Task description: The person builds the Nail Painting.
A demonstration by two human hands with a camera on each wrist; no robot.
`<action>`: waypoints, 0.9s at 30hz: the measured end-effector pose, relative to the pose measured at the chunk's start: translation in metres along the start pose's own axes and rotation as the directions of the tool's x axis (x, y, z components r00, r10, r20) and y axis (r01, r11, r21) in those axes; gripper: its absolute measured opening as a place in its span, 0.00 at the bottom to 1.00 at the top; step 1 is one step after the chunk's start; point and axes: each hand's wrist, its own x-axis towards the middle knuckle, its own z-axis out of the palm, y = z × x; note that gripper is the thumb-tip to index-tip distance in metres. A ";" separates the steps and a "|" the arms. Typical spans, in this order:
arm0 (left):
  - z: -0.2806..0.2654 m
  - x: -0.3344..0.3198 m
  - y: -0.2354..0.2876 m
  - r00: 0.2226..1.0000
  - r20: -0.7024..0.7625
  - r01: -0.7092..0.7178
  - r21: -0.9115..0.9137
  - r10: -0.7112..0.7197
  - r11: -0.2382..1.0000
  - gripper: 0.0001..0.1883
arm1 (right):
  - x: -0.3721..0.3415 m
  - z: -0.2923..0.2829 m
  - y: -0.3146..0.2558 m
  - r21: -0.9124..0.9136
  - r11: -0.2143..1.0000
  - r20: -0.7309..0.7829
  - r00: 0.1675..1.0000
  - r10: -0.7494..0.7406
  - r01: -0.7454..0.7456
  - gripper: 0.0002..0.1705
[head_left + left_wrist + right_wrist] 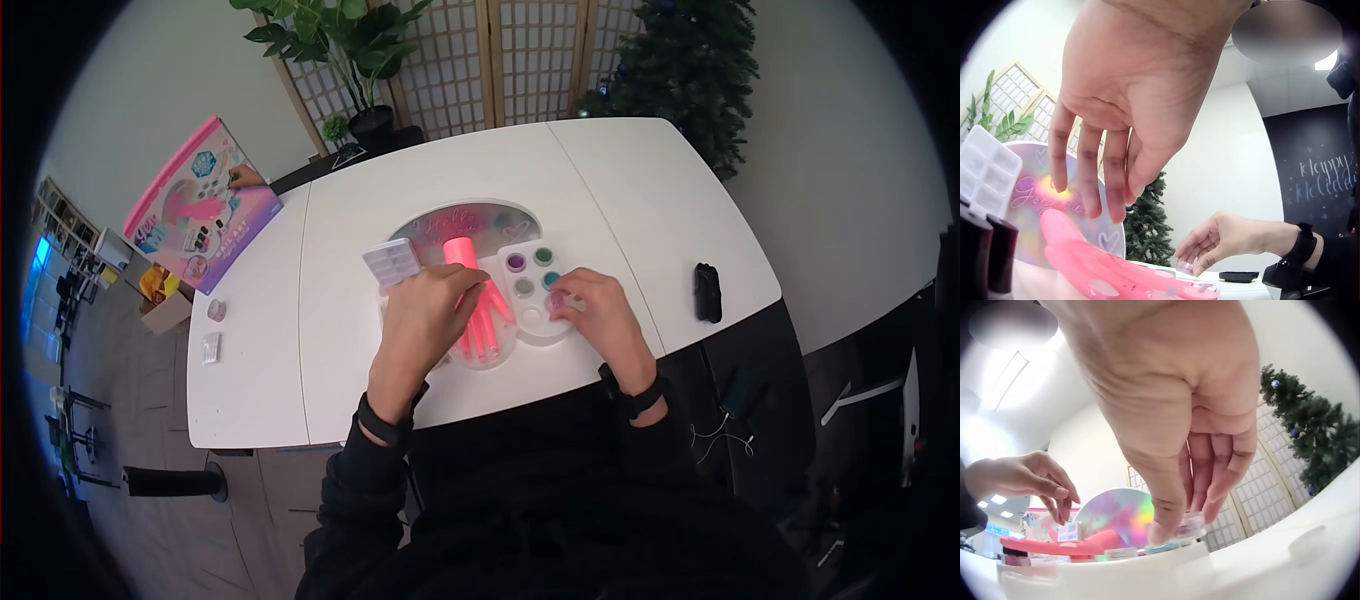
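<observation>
My right hand [600, 305] pinches a small clear round jar [1190, 526] between thumb and fingers, at the right side of a white tray [548, 333]. Purple, green, teal and grey jars sit in the tray's round wells. Over a bright pink model hand [482, 325] hangs my left hand [428, 312], its fingers pointing down and loosely bent; nothing is visibly held. In the left wrist view, the left hand [1129, 106] is above the pink model hand [1104, 265], apart from it. The right hand covers part of the tray.
Behind stands a shiny curved panel [490, 222], with a white compartment palette [391, 262] to its left. Dark bottles [1002, 253] stand near the palette. A pink-purple box [205, 210], a small round container [216, 310] and a small clear packet [211, 348] lie left; a black case [708, 292] lies right.
</observation>
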 end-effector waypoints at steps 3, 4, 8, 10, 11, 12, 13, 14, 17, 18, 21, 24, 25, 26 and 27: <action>-0.001 0.000 0.000 1.000 0.011 0.014 -0.002 -0.014 1.000 0.07 | -0.003 0.018 -0.012 -0.004 0.999 0.106 0.993 -0.050 0.050 0.20; -0.001 0.000 0.000 1.000 0.017 0.022 -0.002 -0.021 1.000 0.07 | -0.003 0.024 -0.015 -0.004 0.999 0.104 0.993 -0.051 0.052 0.20; -0.003 0.000 0.002 0.999 0.030 0.038 -0.002 -0.038 0.999 0.07 | -0.004 0.033 -0.023 0.107 0.992 0.073 0.996 0.056 -0.064 0.19; -0.004 0.000 0.003 0.999 0.022 0.032 -0.016 -0.032 0.999 0.06 | -0.005 0.033 -0.025 0.107 0.992 0.059 0.997 0.056 -0.062 0.19; -0.005 0.000 0.002 1.000 0.013 0.029 -0.027 -0.028 0.999 0.06 | -0.005 0.032 -0.023 0.114 0.992 0.068 0.997 0.048 -0.056 0.19; -0.005 0.000 0.001 0.999 0.006 0.034 -0.019 -0.034 0.999 0.06 | -0.005 0.031 -0.021 0.127 0.991 0.081 0.996 0.036 -0.046 0.19; -0.003 0.000 0.000 1.000 0.001 0.000 -0.018 0.000 1.000 0.06 | -0.006 0.031 -0.019 0.139 0.990 0.089 0.996 0.019 -0.031 0.19; -0.004 -0.001 -0.003 1.000 -0.008 -0.025 -0.007 0.025 1.000 0.06 | -0.006 0.032 -0.016 0.114 0.993 0.080 0.997 0.010 -0.019 0.18; -0.003 -0.002 -0.005 1.000 -0.008 -0.022 -0.007 0.022 1.000 0.06 | -0.006 0.035 -0.011 0.106 0.994 0.085 0.996 -0.003 -0.006 0.19; -0.004 -0.001 -0.005 0.999 -0.011 -0.034 -0.002 0.034 0.999 0.06 | -0.005 0.034 -0.014 0.077 0.997 0.092 0.996 0.013 -0.020 0.20; -0.002 -0.002 -0.002 1.000 -0.016 -0.010 0.002 0.010 1.000 0.06 | -0.001 0.027 -0.025 0.013 0.991 0.143 0.981 0.128 -0.131 0.16; -0.003 -0.003 -0.003 1.000 0.002 -0.014 0.002 0.014 1.000 0.06 | -0.001 0.015 -0.024 -0.054 0.998 0.117 0.993 -0.018 0.025 0.17; -0.003 -0.002 -0.003 1.000 -0.002 -0.017 0.004 0.017 1.000 0.06 | 0.000 0.008 -0.021 -0.056 0.998 0.113 0.993 -0.023 0.029 0.17; -0.003 -0.003 -0.003 0.999 -0.017 -0.028 -0.004 0.028 1.000 0.06 | 0.001 0.000 -0.016 -0.074 0.990 0.053 0.991 0.126 -0.122 0.17; -0.003 -0.003 -0.004 0.999 -0.030 -0.037 -0.013 0.037 0.999 0.07 | 0.000 -0.007 -0.010 -0.082 0.959 -0.008 0.962 0.273 -0.273 0.17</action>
